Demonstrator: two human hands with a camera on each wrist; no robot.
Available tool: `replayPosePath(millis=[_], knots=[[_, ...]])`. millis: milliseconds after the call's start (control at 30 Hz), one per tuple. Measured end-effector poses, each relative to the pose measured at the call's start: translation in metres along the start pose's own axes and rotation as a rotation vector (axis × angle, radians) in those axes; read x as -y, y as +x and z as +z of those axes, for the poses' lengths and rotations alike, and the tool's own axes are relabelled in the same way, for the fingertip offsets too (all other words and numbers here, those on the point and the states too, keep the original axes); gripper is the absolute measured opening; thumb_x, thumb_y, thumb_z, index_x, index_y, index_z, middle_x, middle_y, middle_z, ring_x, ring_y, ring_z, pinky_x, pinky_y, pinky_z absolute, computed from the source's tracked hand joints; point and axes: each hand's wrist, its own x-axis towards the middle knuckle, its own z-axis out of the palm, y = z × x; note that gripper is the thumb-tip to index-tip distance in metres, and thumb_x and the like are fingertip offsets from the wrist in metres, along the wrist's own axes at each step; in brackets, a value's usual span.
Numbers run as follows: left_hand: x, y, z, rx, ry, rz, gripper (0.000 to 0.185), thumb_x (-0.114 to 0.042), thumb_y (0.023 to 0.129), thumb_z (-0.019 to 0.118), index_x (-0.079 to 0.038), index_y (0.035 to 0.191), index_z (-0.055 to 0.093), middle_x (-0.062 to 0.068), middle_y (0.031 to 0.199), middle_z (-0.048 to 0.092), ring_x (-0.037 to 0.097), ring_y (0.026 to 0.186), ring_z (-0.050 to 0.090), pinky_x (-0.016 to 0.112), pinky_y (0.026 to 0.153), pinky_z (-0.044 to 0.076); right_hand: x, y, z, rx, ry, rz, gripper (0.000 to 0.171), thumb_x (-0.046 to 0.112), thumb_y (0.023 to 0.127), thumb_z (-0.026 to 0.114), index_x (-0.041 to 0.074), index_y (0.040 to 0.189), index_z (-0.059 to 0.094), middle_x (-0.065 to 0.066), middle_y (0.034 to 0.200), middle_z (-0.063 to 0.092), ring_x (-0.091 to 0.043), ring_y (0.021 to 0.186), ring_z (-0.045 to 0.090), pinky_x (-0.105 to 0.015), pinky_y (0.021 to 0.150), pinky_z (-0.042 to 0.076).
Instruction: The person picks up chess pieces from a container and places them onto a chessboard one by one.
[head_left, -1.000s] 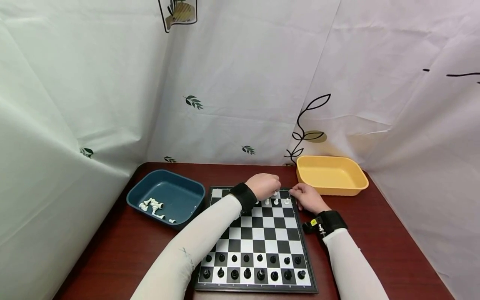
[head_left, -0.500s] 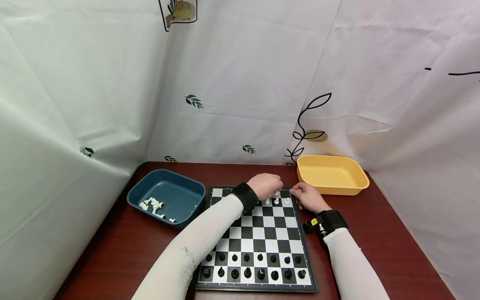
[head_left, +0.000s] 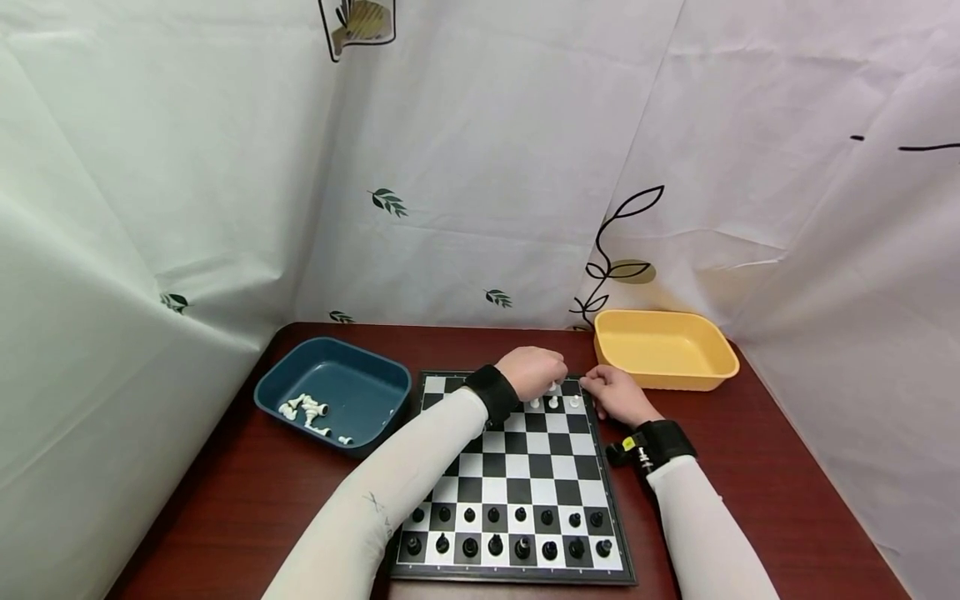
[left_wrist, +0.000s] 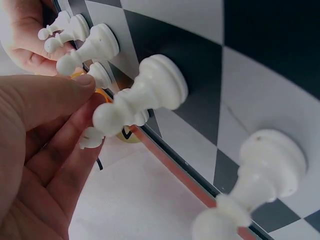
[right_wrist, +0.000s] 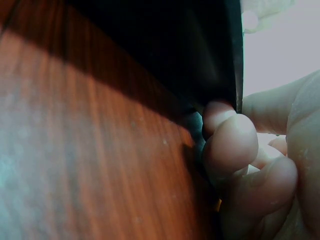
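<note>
My left hand (head_left: 531, 372) reaches over the far edge of the chessboard (head_left: 513, 575). Its thumb and fingertips pinch a white chess piece (left_wrist: 92, 137) in the back row, partly hidden by a white pawn (left_wrist: 160, 82) and by the fingers. Another white pawn (left_wrist: 270, 165) stands closer to the left wrist camera. At the board's far right corner, my right hand (head_left: 622, 398) grips the edge, with curled fingers (right_wrist: 232, 145) against the side of the dark frame. Several white pawns (head_left: 573, 402) stand in the row near both hands.
Black chess pieces (head_left: 495, 546) fill the two near rows. A dark blue tray (head_left: 386, 362) at left holds several loose white pieces (head_left: 303, 410). A yellow tray (head_left: 652, 385) stands at the back right. White patterned fabric (head_left: 480, 167) hangs behind the table (head_left: 750, 467).
My left hand has shifted very slightly to the right over the back row. The right hand keeps its place at the board's corner.
</note>
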Motion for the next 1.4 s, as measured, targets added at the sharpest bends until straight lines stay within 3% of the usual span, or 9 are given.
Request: replayPosePath(millis=[267, 467, 667, 900, 1200, 1400], knots=[[0.010, -0.008, -0.018, -0.026, -0.023, -0.022, 0.020, -0.009, 0.102, 0.074, -0.023, 0.113, 0.084, -0.008, 0.109, 0.074, 0.008, 0.096, 0.069, 0.029, 0.084, 0.057, 0.001, 0.001, 0.000, 0.007, 0.003, 0.000, 0.025, 0.026, 0.114, 0.062, 0.001, 0.114, 0.065, -0.004, 0.066, 0.059, -0.021, 0.055, 0.061, -0.035, 0.056, 0.051], [0.028, -0.032, -0.047, -0.083, -0.069, -0.075, 0.019, -0.018, 0.109, 0.072, -0.020, 0.124, 0.083, -0.005, 0.119, 0.076, 0.011, 0.108, 0.073, 0.032, 0.092, 0.060, 0.000, 0.003, -0.003, 0.005, -0.001, -0.011, 0.027, 0.028, 0.114, 0.064, 0.001, 0.115, 0.065, -0.005, 0.065, 0.059, -0.022, 0.055, 0.062, -0.035, 0.056, 0.050], [0.053, -0.070, -0.069, -0.153, -0.116, -0.141, 0.019, -0.021, 0.110, 0.073, -0.019, 0.126, 0.082, -0.003, 0.120, 0.077, 0.013, 0.107, 0.074, 0.034, 0.090, 0.061, -0.002, 0.003, -0.004, 0.000, -0.004, -0.019, 0.027, 0.027, 0.114, 0.064, 0.000, 0.115, 0.065, -0.004, 0.065, 0.059, -0.021, 0.055, 0.062, -0.035, 0.055, 0.050], [0.091, -0.132, -0.079, -0.243, -0.128, -0.265, 0.016, -0.019, 0.107, 0.076, -0.015, 0.122, 0.082, 0.000, 0.114, 0.079, 0.017, 0.101, 0.076, 0.039, 0.088, 0.062, -0.003, 0.002, -0.002, 0.001, -0.007, -0.016, 0.026, 0.026, 0.114, 0.063, 0.000, 0.115, 0.065, -0.004, 0.064, 0.059, -0.020, 0.054, 0.062, -0.035, 0.055, 0.050], [0.126, -0.206, -0.075, -0.230, -0.164, -0.522, 0.022, -0.025, 0.107, 0.076, -0.011, 0.123, 0.083, 0.008, 0.114, 0.081, 0.027, 0.097, 0.075, 0.049, 0.085, 0.062, -0.003, 0.003, -0.001, -0.001, -0.003, -0.010, 0.025, 0.024, 0.114, 0.063, -0.001, 0.115, 0.065, -0.003, 0.064, 0.059, -0.020, 0.054, 0.061, -0.034, 0.055, 0.049], [0.137, -0.241, -0.067, -0.198, -0.184, -0.660, 0.024, -0.026, 0.107, 0.076, -0.009, 0.121, 0.083, 0.011, 0.111, 0.081, 0.029, 0.091, 0.074, 0.053, 0.081, 0.062, -0.003, 0.001, 0.001, -0.007, 0.009, -0.021, 0.024, 0.024, 0.113, 0.064, -0.001, 0.114, 0.065, -0.003, 0.061, 0.058, -0.020, 0.052, 0.061, -0.034, 0.054, 0.048]])
